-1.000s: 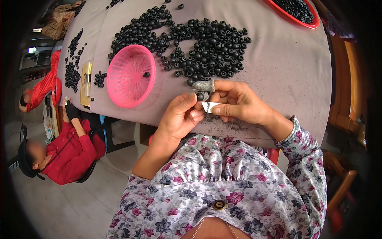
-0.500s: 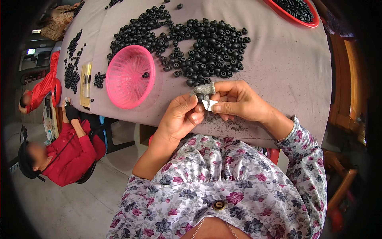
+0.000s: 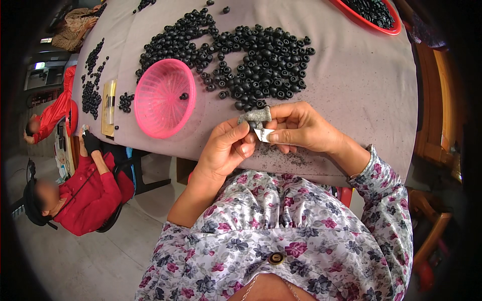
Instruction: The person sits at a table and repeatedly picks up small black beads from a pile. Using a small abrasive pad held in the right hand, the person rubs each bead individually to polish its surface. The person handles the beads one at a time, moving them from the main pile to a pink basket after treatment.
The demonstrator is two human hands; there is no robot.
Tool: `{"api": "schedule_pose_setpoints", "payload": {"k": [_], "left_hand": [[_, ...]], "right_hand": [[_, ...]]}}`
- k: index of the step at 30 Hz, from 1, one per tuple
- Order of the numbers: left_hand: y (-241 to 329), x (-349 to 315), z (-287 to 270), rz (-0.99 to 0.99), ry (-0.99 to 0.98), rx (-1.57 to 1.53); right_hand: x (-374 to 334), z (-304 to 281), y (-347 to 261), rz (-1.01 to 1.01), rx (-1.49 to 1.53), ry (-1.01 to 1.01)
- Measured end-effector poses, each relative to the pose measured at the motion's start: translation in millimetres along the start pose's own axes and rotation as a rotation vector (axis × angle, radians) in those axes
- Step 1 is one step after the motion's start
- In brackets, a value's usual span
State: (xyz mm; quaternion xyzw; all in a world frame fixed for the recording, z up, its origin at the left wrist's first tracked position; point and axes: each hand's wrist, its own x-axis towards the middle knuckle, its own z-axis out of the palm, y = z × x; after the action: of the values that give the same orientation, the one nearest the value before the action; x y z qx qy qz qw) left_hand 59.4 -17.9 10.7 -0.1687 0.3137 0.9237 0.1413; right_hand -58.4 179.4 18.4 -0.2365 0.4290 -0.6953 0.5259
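Right hand (image 3: 296, 128): thumb and fingers pinching a small, flat, angular white scrap (image 3: 263, 136); rough grey fabric fingertip sleeve (image 3: 258, 115) over the index finger. Left hand (image 3: 226, 145): fingertips closed on a small round black bead (image 3: 252, 126), mostly hidden between both hands. Just beyond, I log a mound of smooth, holed black beads (image 3: 273, 62); leftward, a round pink plastic mesh basket (image 3: 150, 118). Underneath: grey-mauve cloth-covered table (image 3: 361, 90), dark grit (image 3: 288, 158) near its front edge. My widest room for moving: rightward, toward the table's right edge.
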Motion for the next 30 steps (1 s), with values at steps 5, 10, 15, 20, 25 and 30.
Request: {"api": "schedule_pose_setpoints", "payload": {"k": [5, 10, 15, 20, 25, 30], "left_hand": [[-0.1, -0.6, 1.0, -0.040, -0.027, -0.075], [-1.8, 0.0, 0.7, -0.038, -0.044, -0.087], [-3.3, 0.4, -2.2, -0.028, -0.041, -0.078], [-2.7, 0.9, -1.0, -0.023, -0.051, -0.070], [-4.6, 0.9, -1.2, -0.009, -0.041, -0.062], [-6.8, 1.2, -0.7, 0.009, -0.024, -0.068]], "right_hand": [[0.1, -2.9, 2.0, 0.005, -0.015, -0.024], [-0.5, 0.0, -1.7, 0.017, -0.013, -0.008], [-0.9, 1.2, -5.9, 0.045, -0.023, 0.004], [-1.0, 1.2, -5.5, 0.050, -0.004, 0.013], [-0.7, -1.9, -2.9, 0.038, -0.033, -0.005], [0.5, -0.8, -0.3, 0.022, -0.010, 0.036]]}}
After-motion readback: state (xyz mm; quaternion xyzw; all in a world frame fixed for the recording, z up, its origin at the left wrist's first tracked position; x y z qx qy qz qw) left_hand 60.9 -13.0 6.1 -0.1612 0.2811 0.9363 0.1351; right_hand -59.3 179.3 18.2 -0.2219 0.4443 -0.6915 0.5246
